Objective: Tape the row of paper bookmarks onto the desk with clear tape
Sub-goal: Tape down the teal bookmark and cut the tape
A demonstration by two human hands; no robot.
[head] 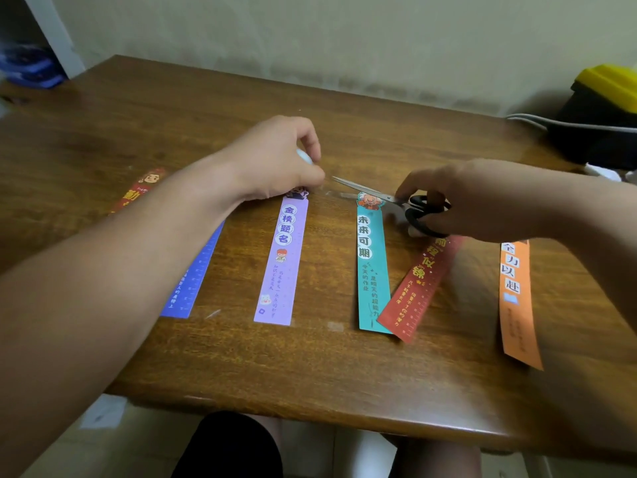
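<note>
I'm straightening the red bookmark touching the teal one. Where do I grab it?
Pinch the red bookmark by its lower end, from the near side, probably: it lies over the teal bookmark there, and the right hand with scissors covers its top.

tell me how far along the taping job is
Done: six bookmarks lie in a row on the desk. In hand: the left hand holds the tape roll at the top of the purple bookmark, clear tape stretched toward the teal bookmark; the right hand holds open scissors at it. Left: the tilted red bookmark and the orange bookmark show no tape; the two leftmost are unclear.
</note>
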